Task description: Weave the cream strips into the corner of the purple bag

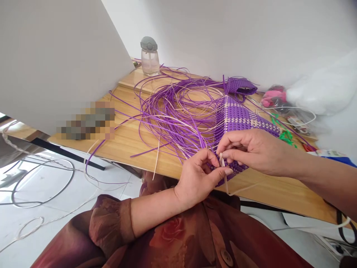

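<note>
A purple weave with cream bands (242,113) lies at the table's near edge, its long loose purple and cream strands (173,108) fanning out to the left. Over its near corner both hands meet. My left hand (202,173) is closed, thumb and fingers pinching a cream strip (222,160). From the other side my right hand (245,150) pinches the same strip near its upper end. A tail of the strip hangs below my left thumb and bends right along the table edge. Exactly how the strip joins the weave is hidden by the fingers.
A clear bottle with a grey lid (150,56) stands at the back left. Behind the weave is a smaller purple woven piece (241,85). White plastic bags (320,89), green scraps (287,137) and a blurred-out object (89,121) lie on the wooden table (125,145).
</note>
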Available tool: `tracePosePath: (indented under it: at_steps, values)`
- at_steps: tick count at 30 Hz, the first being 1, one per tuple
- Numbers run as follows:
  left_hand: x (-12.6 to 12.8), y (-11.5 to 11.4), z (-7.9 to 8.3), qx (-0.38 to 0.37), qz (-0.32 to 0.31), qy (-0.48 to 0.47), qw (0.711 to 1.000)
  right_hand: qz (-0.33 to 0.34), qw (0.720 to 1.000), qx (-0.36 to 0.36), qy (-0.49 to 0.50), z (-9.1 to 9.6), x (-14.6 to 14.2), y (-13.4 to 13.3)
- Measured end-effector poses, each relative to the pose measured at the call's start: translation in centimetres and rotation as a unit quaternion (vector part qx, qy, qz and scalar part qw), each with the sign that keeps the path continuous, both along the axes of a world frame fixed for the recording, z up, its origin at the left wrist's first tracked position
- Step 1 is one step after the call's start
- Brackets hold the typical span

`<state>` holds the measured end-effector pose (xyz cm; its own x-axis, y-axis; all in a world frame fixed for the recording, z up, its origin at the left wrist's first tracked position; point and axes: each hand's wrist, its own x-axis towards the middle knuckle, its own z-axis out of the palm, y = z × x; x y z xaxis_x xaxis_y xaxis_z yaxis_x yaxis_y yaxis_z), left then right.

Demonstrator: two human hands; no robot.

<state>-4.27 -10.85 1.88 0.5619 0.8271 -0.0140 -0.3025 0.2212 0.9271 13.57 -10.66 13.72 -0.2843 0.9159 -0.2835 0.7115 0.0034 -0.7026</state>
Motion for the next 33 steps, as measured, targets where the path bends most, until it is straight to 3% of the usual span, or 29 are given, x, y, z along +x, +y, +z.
tracePosePath:
  at_steps: [3, 5, 8, 10, 14, 16, 18, 21, 24, 27, 30, 33]
  values:
    - [0.1, -0.1, -0.5, 0.01, 0.007, 0.001, 1.0, 0.033, 0.995, -0.098, 0.015, 0.8, 0.4, 0.9]
    - [0.1, -0.2, -0.8, 0.01, 0.003, 0.004, 1.0, 0.048, 0.99, -0.133, -0.026, 1.6, 0.2, 1.6]
    - [0.1, -0.3, -1.0, 0.01, 0.005, 0.011, 1.0, 0.08, 0.979, -0.085, -0.165, 2.4, -1.2, 2.7]
    - [0.1, -0.3, -1.0, 0.007, 0.009, 0.018, 1.0, 0.113, 0.957, -0.058, -0.259, 2.5, -2.4, 3.2]
    - [0.1, -0.2, -0.9, 0.001, 0.017, 0.027, 0.999, 0.175, 0.903, -0.066, -0.387, 2.3, -4.3, 3.7]
    - [0.1, -0.1, -0.8, 0.01, 0.028, 0.029, 0.999, 0.179, 0.888, -0.083, -0.414, 2.1, -4.7, 3.9]
    - [0.1, 0.0, -0.8, 0.013, 0.03, 0.026, 0.999, 0.158, 0.893, -0.109, -0.407, 1.9, -4.7, 4.1]
    - [0.1, 0.1, -0.8, 0.005, 0.027, 0.011, 1.0, 0.088, 0.925, -0.134, -0.345, 1.6, -4.2, 4.3]
    - [0.1, 0.4, -0.5, -0.011, 0.026, -0.01, 1.0, -0.057, 0.958, -0.163, -0.231, 1.4, -3.2, 4.4]
    - [0.0, 0.7, -0.2, -0.041, 0.007, -0.018, 0.999, -0.19, 0.961, -0.169, -0.111, 1.4, -1.9, 4.1]
    - [0.0, 0.9, 0.1, -0.074, -0.018, -0.015, 0.997, -0.175, 0.964, -0.184, -0.072, 1.7, -0.7, 3.4]
    - [-0.1, 1.2, 0.4, -0.077, -0.03, -0.015, 0.997, -0.055, 0.973, -0.207, -0.089, 2.3, -0.8, 2.7]
